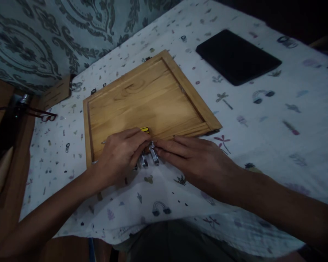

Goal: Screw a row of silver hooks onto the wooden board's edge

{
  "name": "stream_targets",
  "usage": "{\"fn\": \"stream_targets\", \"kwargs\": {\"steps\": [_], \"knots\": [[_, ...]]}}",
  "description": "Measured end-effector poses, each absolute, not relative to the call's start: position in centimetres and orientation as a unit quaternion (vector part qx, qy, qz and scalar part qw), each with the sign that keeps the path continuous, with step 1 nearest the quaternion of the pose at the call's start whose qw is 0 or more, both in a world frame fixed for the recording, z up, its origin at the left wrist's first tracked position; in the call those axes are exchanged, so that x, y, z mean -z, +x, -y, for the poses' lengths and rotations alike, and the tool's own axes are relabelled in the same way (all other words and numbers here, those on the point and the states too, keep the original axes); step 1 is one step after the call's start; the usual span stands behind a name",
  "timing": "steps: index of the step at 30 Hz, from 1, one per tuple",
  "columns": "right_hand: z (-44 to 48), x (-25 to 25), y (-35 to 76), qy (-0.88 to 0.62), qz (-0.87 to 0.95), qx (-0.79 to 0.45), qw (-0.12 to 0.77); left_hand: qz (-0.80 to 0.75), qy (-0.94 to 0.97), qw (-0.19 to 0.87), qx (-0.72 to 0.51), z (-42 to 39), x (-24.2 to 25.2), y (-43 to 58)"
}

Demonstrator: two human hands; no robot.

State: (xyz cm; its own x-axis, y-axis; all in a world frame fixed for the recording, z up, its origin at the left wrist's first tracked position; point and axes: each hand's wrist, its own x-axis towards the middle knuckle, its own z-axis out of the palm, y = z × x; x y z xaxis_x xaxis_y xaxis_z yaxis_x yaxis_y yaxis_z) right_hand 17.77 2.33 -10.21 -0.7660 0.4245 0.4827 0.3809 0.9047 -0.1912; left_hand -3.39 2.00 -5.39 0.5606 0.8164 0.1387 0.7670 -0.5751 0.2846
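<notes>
A framed wooden panel lies on the table, and both hands meet at its near edge. There, several shiny metal pieces, shaped like cabinet hinges, stick out toward me; the clearest is one metal hinge. My left hand is closed, thumb and fingers pinched together beside this hinge; what they grip is hidden. Beneath that hand lies a screwdriver, its yellow-and-black handle showing past the knuckles and a thin metal tip poking out at the left. My right hand has its fingers pressed together, fingertips touching the hinge from the right.
A black tablet-like slab rests at the back right of the patterned tablecloth. Red-framed glasses and a brown cardboard piece are at the left. A patterned curtain hangs along the back edge.
</notes>
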Motion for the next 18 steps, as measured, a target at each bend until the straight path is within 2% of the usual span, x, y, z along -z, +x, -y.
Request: {"fn": "stream_targets", "kwargs": {"steps": [5, 12, 18], "knots": [[-2.3, 10.2, 17.8, -0.217, 0.94, -0.042, 0.261, -0.426, 0.896, 0.051, -0.111, -2.0, 5.6, -3.4], [-2.4, 10.1, 17.7, -0.212, 0.939, -0.051, 0.264, -0.417, 0.903, 0.041, -0.095, -2.1, 5.3, -3.1], [-2.3, 10.1, 17.8, -0.218, 0.938, -0.045, 0.265, -0.432, 0.894, 0.109, -0.037, -2.8, 4.4, -2.7]]}}
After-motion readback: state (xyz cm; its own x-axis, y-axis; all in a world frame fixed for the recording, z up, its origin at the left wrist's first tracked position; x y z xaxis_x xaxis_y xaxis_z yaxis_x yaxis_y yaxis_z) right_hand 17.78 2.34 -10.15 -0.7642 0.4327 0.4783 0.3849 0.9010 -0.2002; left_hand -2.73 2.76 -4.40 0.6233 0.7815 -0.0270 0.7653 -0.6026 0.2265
